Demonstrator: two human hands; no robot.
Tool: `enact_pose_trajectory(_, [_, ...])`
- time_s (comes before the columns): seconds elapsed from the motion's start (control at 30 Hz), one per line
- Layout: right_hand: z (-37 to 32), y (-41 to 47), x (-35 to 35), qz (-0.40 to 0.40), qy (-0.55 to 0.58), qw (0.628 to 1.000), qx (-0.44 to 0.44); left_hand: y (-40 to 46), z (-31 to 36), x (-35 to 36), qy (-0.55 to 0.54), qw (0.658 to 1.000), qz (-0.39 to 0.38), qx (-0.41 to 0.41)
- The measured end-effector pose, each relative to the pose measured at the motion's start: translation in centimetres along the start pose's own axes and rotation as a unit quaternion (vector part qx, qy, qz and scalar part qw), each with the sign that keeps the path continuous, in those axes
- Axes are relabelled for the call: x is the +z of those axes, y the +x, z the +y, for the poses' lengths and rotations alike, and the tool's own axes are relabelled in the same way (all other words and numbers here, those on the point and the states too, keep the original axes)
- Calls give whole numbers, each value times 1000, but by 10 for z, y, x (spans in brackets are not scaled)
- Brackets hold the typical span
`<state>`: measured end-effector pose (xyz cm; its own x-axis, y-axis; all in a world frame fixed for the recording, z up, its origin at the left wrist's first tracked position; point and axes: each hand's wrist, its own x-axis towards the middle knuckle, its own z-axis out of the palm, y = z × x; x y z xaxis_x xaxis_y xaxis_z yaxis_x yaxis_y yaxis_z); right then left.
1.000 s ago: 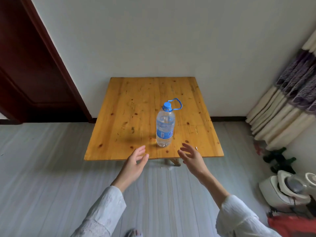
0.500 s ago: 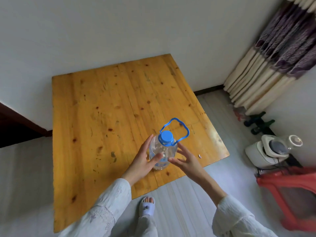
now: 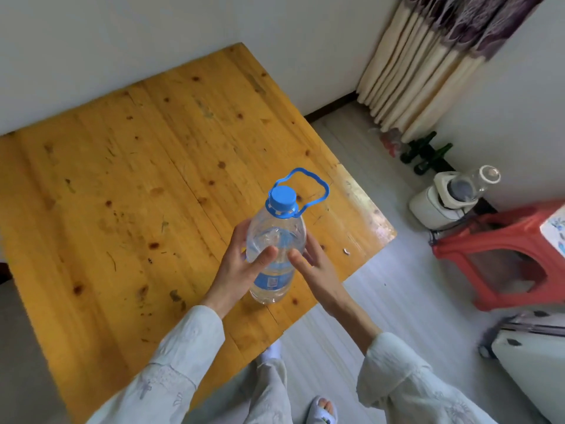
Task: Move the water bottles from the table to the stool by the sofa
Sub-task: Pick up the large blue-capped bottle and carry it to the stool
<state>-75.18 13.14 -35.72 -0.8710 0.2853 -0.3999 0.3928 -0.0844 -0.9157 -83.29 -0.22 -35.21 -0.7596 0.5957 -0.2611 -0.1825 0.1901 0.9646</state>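
Observation:
A clear water bottle (image 3: 276,240) with a blue cap, blue loop handle and blue label is held over the near right part of the wooden table (image 3: 128,194). My left hand (image 3: 241,270) wraps its left side, thumb across the front. My right hand (image 3: 315,267) presses its right side, thumb on the front. The bottle looks raised slightly off the tabletop, tilted toward me. A red plastic stool (image 3: 501,249) stands on the floor at the right.
A white appliance with a glass jar (image 3: 443,197) sits by the wall beyond the stool. Green glass bottles (image 3: 425,151) lie below the curtain (image 3: 428,62). A white cushioned edge (image 3: 532,356) shows at the lower right. My slippered feet (image 3: 324,411) stand on the grey floor.
Both hands have closed around the bottle and it has come up toward me. My view has moved closer and turned right, so more of the red stool shows.

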Motion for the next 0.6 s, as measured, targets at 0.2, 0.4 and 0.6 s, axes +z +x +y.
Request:
enact_pose_trajectory(0.2, [13, -45, -19, 82, 59, 995, 3, -14, 8, 43, -2, 1000, -12, -6])
enact_pose_trajectory(0.4, [20, -124, -60, 186, 134, 973, -21, -47, 31, 119, -5, 996, -89, 24])
enact_pose_trajectory(0.6, [30, -250, -120, 285, 161, 942, -73, -113, 59, 225, 21, 977, -198, 78])
